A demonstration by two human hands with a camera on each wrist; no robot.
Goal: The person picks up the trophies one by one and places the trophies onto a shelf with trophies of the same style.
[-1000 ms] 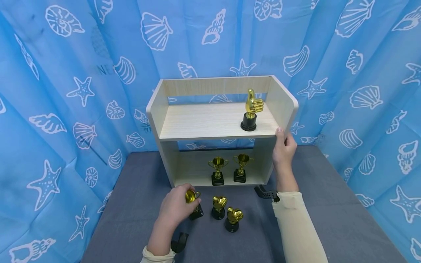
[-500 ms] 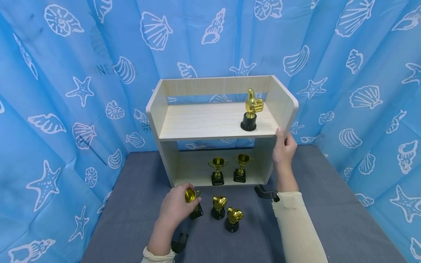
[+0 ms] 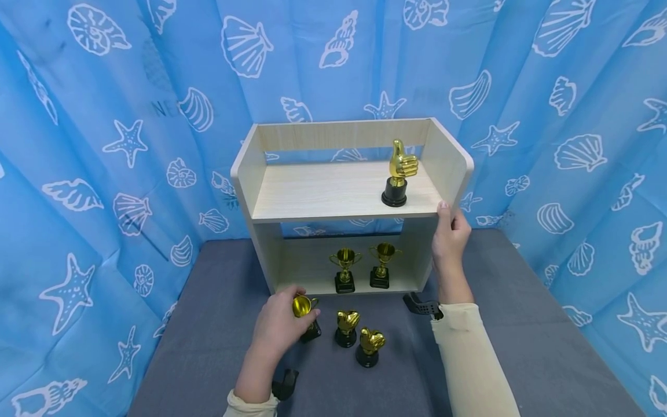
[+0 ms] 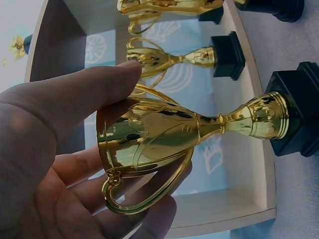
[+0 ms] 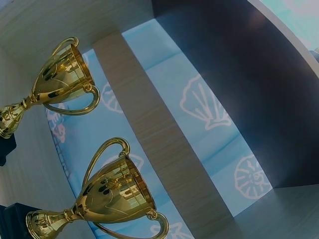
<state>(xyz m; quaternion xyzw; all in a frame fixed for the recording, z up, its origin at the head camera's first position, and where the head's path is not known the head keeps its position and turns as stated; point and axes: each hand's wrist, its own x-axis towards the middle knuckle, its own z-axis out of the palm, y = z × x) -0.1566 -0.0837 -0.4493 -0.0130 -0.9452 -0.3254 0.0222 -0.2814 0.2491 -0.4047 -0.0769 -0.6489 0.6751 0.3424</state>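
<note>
My left hand grips a gold trophy cup by its bowl, thumb on one side and fingers on the other. The cup's black square base points down, close over the grey cloth in front of the shelf unit. With my right hand I hold the right side panel of the pale wooden shelf unit, thumb on the front edge by the upper board. Two more trophy cups, a left one and a right one, stand upright on the lower shelf.
A gold thumbs-up trophy stands at the right of the upper shelf. Two small gold-topped figures on round black bases, one behind the other, are on the cloth between my arms. A blue shell-print curtain surrounds the table.
My left hand and the cup in it have shifted very slightly toward the shelf unit. My right hand has stayed on the side panel.
</note>
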